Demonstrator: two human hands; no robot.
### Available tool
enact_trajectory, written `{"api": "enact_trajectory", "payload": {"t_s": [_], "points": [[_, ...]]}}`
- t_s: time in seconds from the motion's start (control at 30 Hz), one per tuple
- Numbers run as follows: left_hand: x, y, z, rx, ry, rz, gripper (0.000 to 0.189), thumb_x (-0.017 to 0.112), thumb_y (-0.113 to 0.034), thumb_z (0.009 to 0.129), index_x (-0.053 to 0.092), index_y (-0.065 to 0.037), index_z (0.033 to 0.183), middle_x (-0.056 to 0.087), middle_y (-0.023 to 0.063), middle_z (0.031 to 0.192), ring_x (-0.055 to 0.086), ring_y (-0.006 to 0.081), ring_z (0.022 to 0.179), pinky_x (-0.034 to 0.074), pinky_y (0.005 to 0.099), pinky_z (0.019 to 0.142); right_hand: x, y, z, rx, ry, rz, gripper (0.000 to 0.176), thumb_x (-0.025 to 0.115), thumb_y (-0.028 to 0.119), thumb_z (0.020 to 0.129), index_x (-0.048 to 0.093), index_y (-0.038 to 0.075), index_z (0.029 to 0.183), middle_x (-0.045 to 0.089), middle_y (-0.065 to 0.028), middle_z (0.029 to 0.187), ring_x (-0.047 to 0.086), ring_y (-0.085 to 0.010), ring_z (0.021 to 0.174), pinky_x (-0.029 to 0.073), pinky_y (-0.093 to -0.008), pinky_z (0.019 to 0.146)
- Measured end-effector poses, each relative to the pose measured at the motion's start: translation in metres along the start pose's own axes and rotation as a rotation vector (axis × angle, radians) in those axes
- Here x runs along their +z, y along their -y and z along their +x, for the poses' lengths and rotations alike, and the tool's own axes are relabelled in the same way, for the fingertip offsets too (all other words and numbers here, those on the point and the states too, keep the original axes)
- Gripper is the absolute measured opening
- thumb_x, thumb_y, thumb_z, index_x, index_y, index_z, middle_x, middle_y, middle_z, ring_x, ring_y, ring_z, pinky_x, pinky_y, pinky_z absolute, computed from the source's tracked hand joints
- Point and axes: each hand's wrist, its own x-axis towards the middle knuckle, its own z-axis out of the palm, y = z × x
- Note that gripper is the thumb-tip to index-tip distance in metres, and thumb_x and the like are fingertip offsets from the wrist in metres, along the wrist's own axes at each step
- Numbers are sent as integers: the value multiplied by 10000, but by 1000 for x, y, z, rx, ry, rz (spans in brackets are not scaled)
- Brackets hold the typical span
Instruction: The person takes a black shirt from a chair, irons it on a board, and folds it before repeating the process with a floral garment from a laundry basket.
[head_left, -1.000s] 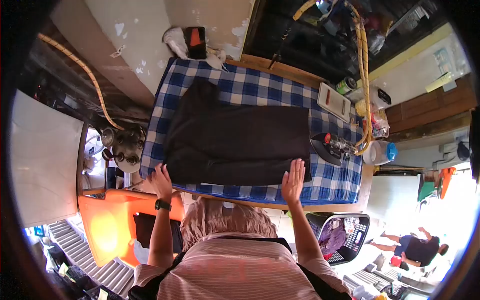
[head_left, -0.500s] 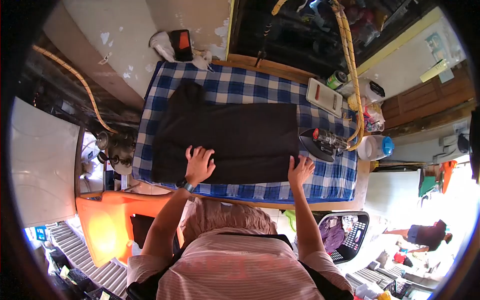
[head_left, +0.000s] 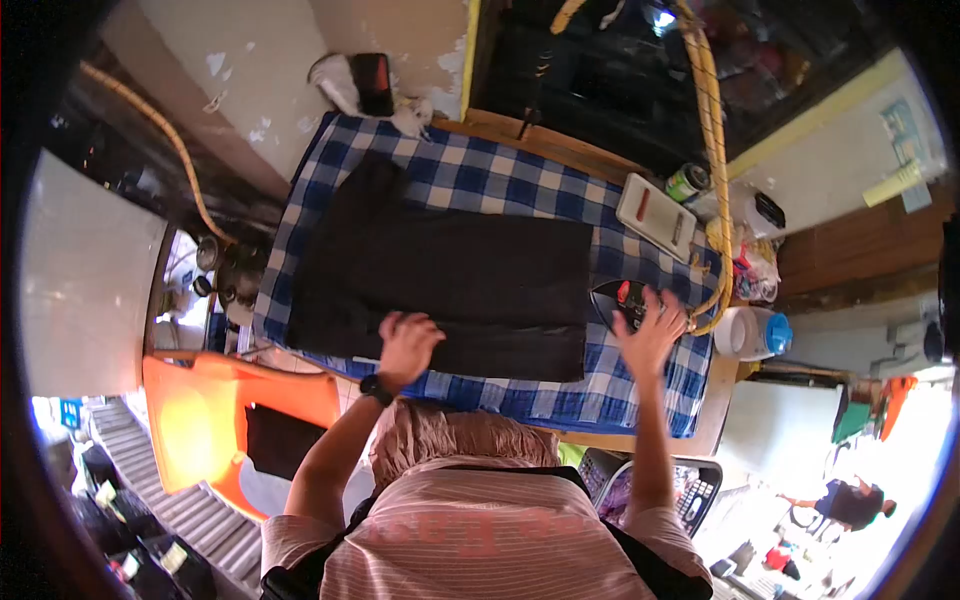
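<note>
A black garment [head_left: 450, 285] lies spread flat on a table covered with a blue-and-white checked cloth [head_left: 480, 175]. My left hand [head_left: 405, 345] rests on the garment's near edge, fingers loosely curled, holding nothing. My right hand [head_left: 650, 328] hovers with fingers spread over a dark clothes iron [head_left: 610, 298] that sits on the cloth just right of the garment. The hand hides most of the iron's handle, and I cannot tell whether it touches it.
A white tray [head_left: 655, 210], a can [head_left: 688, 182], and a white jug with a blue lid [head_left: 755, 332] crowd the table's right end. A yellow rope [head_left: 712, 120] hangs there. An orange chair [head_left: 215, 420] stands at left, a laundry basket [head_left: 690, 490] at right. Another person [head_left: 850, 500] is far off.
My right hand left the garment's right corner and moved right, over the iron. My left hand slid slightly toward the near edge of the garment.
</note>
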Motion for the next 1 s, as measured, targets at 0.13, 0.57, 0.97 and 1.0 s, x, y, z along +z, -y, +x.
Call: {"api": "enact_trajectory", "payload": {"t_s": [0.13,0.57,0.97,1.0], "points": [[1,-53,9,193,299,-240,493,559,-276,929,453,-113,1382,361,95,1482,317,271,1382,177,467,1167,4,-72,62,-278,579,265,541,786,359,683,628,44,1094,664,-139,901,623,-346,857,503,-411,777],[-37,13,-8,-594,59,4,736,446,-505,935,260,-31,1466,208,270,1508,83,373,1446,-71,672,1063,40,-19,70,615,748,472,315,757,171,743,599,-23,934,560,-61,537,535,-142,395,429,-280,376],[-89,138,-113,-1125,-544,34,232,612,-265,907,560,-59,999,555,142,986,537,292,892,423,406,795,21,328,84,-245,1004,531,563,687,443,707,636,-21,1023,669,-266,871,673,-377,854,533,-439,778],[-87,143,-123,-1097,-447,-167,213,628,-255,908,560,-57,948,578,116,883,573,241,764,462,361,695,30,360,79,-296,998,474,567,690,444,699,640,-29,1007,665,-278,907,661,-390,912,530,-448,795]]}}
